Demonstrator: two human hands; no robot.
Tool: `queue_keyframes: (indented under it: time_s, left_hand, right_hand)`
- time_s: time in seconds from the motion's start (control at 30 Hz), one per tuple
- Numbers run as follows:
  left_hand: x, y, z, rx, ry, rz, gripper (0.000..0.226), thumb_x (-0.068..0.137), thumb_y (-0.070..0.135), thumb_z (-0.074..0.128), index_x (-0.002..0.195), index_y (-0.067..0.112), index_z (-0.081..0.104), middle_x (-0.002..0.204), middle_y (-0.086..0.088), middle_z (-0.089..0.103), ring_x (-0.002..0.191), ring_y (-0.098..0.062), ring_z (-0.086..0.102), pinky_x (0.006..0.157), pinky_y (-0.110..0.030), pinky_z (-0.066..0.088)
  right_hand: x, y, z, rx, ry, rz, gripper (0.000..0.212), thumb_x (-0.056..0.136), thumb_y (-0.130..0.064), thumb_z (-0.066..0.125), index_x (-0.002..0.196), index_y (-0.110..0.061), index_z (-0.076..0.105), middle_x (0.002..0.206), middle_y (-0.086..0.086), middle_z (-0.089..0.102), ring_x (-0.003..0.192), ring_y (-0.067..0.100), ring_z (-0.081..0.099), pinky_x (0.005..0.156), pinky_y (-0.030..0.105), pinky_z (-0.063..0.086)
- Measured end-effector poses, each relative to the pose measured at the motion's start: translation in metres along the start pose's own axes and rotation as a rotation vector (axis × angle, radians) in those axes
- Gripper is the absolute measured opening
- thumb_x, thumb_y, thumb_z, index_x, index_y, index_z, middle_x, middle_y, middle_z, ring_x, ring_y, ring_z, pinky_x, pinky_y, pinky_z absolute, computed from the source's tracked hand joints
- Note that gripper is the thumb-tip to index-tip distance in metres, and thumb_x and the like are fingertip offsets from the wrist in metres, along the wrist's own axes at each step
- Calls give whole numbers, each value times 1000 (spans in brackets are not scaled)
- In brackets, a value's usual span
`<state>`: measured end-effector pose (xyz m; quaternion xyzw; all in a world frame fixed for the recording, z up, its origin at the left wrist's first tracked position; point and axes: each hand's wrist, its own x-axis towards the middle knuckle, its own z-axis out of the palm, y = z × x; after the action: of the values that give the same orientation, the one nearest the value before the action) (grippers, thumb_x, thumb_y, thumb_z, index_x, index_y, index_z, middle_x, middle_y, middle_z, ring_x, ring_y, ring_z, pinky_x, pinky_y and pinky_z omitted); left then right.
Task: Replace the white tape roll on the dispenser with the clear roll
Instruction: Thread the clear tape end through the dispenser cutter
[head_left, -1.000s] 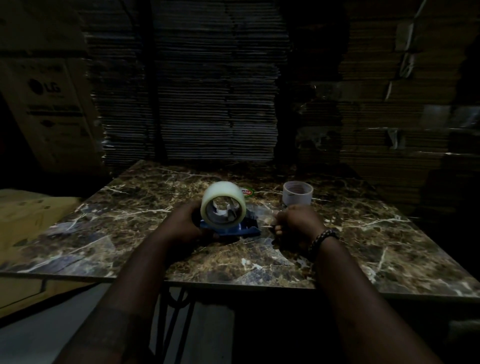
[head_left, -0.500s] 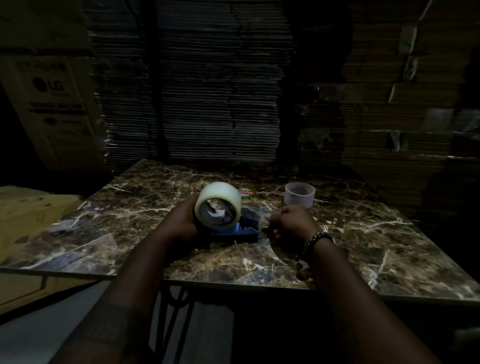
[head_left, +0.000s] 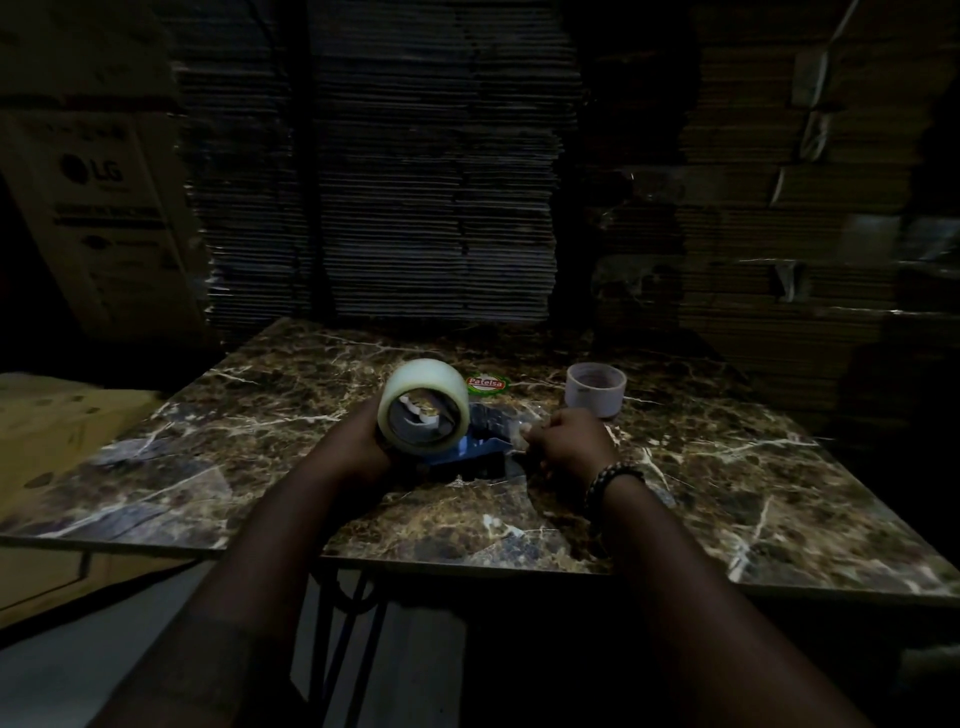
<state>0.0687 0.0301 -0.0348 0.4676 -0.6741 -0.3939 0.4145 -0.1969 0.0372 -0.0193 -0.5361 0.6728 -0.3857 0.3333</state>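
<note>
The surface (head_left: 727, 499) was a dark brown marble-patterned slab with pale veins, resting on a black metal frame (head_left: 343, 613). On it lay the blue dispenser (head_left: 467, 447) near the middle, the white tape roll (head_left: 596, 389) standing on end to its right, and a small red-and-green sticker (head_left: 486, 383) just behind.

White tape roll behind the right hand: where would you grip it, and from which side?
The white tape roll stands on its flat end, core opening upward, clear of other objects. Probably best gripped from above, fingers across the outer curved wall or one finger inside the core.
</note>
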Motion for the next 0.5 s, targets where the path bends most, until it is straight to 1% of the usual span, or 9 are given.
queue_keyframes:
  time_s: [0.07,0.1,0.13,0.2,0.27,0.3,0.33,0.4,0.5]
  left_hand:
    - [5,-5,-1,16,-1,-25,77,68,-12,93,118,38,62,113,6,72,100,-21,73,58,-25,60]
    - [4,-4,-1,17,2,-46,76,66,-9,96,118,38,65,114,3,74,102,-23,74,62,-31,63]
    - [5,-7,-1,14,11,-62,79,62,-1,100,123,37,68,118,-1,76,106,-26,75,71,-41,66]
    - [8,-15,-4,17,4,-76,93,51,17,108,132,35,68,127,-2,77,116,-29,75,88,-58,65]
    - [11,-21,-6,-2,-3,-78,93,50,17,107,133,33,68,127,-5,77,117,-33,75,90,-65,63]
    - [12,-19,-7,-4,-4,-75,89,52,15,105,132,31,69,128,-6,77,117,-34,75,90,-67,62]
    - [11,-14,-7,18,-16,-76,85,57,12,102,133,29,69,129,-8,76,118,-35,74,94,-66,61]
    - [12,-13,-6,79,-47,-86,79,65,7,97,137,22,68,133,-9,74,121,-35,72,102,-61,58]
    - [9,-14,-7,23,-8,-90,77,59,3,100,127,27,73,122,-7,79,113,-32,76,88,-66,63]
  right_hand:
    - [2,0,1,-30,-1,1,30,90,-25,74,71,-3,68,64,14,68,57,23,64,60,41,57]
    - [3,1,2,-39,3,-4,31,90,-25,74,68,-5,67,61,11,66,56,22,63,58,38,55]
    - [5,2,3,-39,3,0,31,89,-26,75,66,-7,66,60,10,65,56,22,63,59,38,58]
    - [8,3,6,-37,14,12,33,87,-27,77,63,-9,64,60,10,65,57,23,63,63,41,60]
    - [9,1,7,-78,6,19,34,88,-28,76,62,-10,62,60,8,64,55,20,61,57,30,50]
    - [8,0,7,-98,1,19,34,88,-30,75,63,-10,62,62,8,64,57,20,60,55,26,45]
    - [9,-1,7,-119,-8,18,35,88,-31,75,63,-10,62,65,9,65,60,21,61,56,27,43]
    - [11,-2,8,-157,-19,13,36,87,-34,75,65,-8,63,73,13,70,67,24,64,61,30,46]
    - [13,-4,11,-191,-38,-6,38,87,-31,74,75,4,71,82,21,74,81,34,71,66,39,54]
